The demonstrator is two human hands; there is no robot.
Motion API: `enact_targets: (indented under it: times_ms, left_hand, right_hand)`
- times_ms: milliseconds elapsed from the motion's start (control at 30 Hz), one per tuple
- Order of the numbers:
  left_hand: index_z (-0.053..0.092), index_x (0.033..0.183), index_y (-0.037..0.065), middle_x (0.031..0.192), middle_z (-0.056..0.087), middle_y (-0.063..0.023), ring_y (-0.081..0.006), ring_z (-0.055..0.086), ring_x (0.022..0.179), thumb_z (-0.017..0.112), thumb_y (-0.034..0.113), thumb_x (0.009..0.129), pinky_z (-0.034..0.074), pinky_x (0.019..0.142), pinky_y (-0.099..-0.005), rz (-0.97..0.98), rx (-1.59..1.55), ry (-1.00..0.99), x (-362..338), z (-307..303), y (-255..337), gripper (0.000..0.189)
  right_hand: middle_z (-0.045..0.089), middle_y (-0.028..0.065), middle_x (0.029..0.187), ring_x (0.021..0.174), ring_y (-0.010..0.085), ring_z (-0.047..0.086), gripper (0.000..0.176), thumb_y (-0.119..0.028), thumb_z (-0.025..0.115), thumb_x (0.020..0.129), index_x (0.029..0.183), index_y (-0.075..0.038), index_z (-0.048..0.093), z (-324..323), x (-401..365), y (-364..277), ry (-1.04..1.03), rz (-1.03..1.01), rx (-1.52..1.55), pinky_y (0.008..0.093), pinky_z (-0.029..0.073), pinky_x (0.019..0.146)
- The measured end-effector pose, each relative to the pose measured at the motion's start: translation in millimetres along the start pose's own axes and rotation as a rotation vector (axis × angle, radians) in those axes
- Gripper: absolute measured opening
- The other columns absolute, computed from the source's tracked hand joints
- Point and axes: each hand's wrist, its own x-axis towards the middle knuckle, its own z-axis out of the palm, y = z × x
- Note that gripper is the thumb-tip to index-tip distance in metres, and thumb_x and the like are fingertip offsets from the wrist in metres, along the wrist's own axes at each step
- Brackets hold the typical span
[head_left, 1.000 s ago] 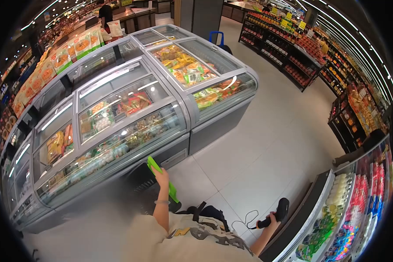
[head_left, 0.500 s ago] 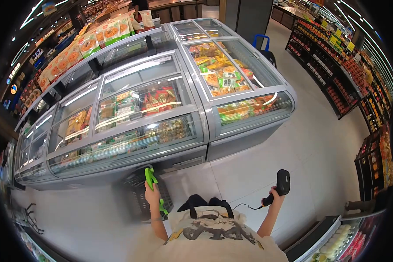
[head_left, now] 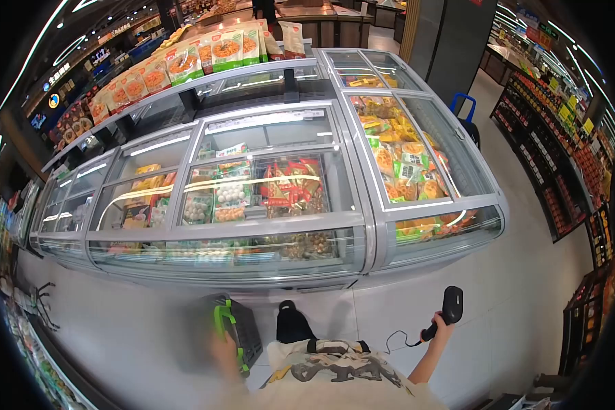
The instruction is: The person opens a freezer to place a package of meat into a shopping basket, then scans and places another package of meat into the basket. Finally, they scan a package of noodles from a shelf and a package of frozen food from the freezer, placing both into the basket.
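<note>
My left hand [head_left: 224, 350], smeared by motion, is closed around the bright green handle [head_left: 220, 321] of a dark grey plastic shopping basket [head_left: 250, 342]. The basket hangs low at my left side, and its inside is too blurred to make out. Out to my right, my right hand [head_left: 443, 332] is wrapped round the grip of a black corded handheld device [head_left: 452, 305], which looks like a barcode scanner. It is held upright, with its rounded head above my fingers. A thin dark cord [head_left: 393, 336] loops from the grip's lower end toward my body.
A long glass-topped chest freezer [head_left: 253, 205] with bagged food spans the front, joined to another freezer section [head_left: 424, 137] at right. Packets [head_left: 227, 51] line its top ledge. Dark shelves [head_left: 536, 164] stand right, beyond the tiled floor [head_left: 499, 287]. A blue-handled cart [head_left: 463, 106] stands behind.
The view has shifted, so the freezers appear farther right and lower. My foot now shows ahead of my body. Both hands keep their holds on the basket handle and the corded device.
</note>
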Motion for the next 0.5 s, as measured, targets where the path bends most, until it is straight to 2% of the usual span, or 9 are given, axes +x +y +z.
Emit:
enact_targets:
  times_ms: [33, 100, 167, 233, 300, 400, 500]
  left_hand:
    - [0.046, 0.080, 0.001, 0.063, 0.054, -0.0209, -0.0377, 0.054, 0.060, 0.050, 0.031, 0.077, 0.041, 0.051, -0.0445, 0.026, 0.005, 0.050, 5, 0, -5, 0.031]
    - [0.051, 0.100, -0.004, 0.088, 0.054, -0.0248, -0.0361, 0.054, 0.082, 0.052, 0.021, 0.076, 0.043, 0.071, -0.0396, -0.233, -0.086, -0.297, 20, -24, 2, 0.035]
    - [0.052, 0.094, -0.004, 0.083, 0.055, -0.0231, -0.0366, 0.054, 0.078, 0.053, 0.023, 0.075, 0.043, 0.068, -0.0397, -0.264, -0.047, -0.347, 34, -35, 6, 0.034]
    - [0.055, 0.088, -0.002, 0.079, 0.056, -0.0210, -0.0341, 0.056, 0.074, 0.054, 0.025, 0.073, 0.044, 0.065, -0.0397, -0.175, 0.001, -0.340, 48, -13, -19, 0.031]
    - [0.056, 0.085, -0.001, 0.080, 0.057, -0.0190, -0.0320, 0.056, 0.073, 0.054, 0.026, 0.072, 0.044, 0.065, -0.0398, -0.264, 0.017, -0.439, 77, -7, -11, 0.030]
    - [0.056, 0.071, -0.005, 0.069, 0.058, -0.0192, -0.0329, 0.058, 0.068, 0.059, 0.029, 0.064, 0.045, 0.061, -0.0421, -0.482, -0.123, -0.520, 121, -11, 33, 0.034]
    - [0.057, 0.070, -0.006, 0.073, 0.058, -0.0206, -0.0327, 0.058, 0.072, 0.060, 0.032, 0.065, 0.045, 0.063, -0.0418, -0.276, -0.141, -0.435, 122, 18, 11, 0.038]
  right_hand:
    - [0.051, 0.0048, 0.064, 0.055, 0.0136, 0.048, 0.015, -0.004, 0.057, 0.060, 0.074, -0.001, 0.053, 15, 7, -1, 0.023, -0.022, -0.009, 0.0253, 0.039, 0.053]
    - [0.050, 0.0044, 0.064, 0.056, 0.0133, 0.048, 0.013, -0.003, 0.057, 0.061, 0.073, -0.001, 0.053, 49, 14, -15, 0.019, -0.067, 0.000, 0.0249, 0.038, 0.054]
    - [0.051, 0.0042, 0.064, 0.057, 0.0128, 0.048, 0.013, -0.003, 0.057, 0.061, 0.073, -0.001, 0.053, 87, 18, -34, 0.071, -0.088, 0.022, 0.0243, 0.037, 0.054]
    - [0.051, 0.0043, 0.065, 0.058, 0.0124, 0.048, 0.013, -0.004, 0.058, 0.062, 0.074, -0.001, 0.053, 112, 26, -45, 0.057, -0.117, -0.043, 0.0244, 0.037, 0.056]
    - [0.051, 0.0041, 0.066, 0.059, 0.0123, 0.048, 0.014, -0.004, 0.058, 0.063, 0.075, 0.000, 0.054, 136, 23, -60, 0.095, -0.171, -0.095, 0.0248, 0.037, 0.057]
    - [0.053, 0.0042, 0.067, 0.061, 0.0127, 0.050, 0.017, -0.002, 0.059, 0.062, 0.079, 0.000, 0.054, 143, 25, -68, 0.082, -0.155, -0.049, 0.0253, 0.039, 0.058]
    - [0.053, 0.0050, 0.069, 0.061, 0.0128, 0.050, 0.019, -0.001, 0.059, 0.062, 0.080, 0.000, 0.054, 123, 36, -63, 0.146, -0.117, -0.010, 0.0255, 0.039, 0.059]
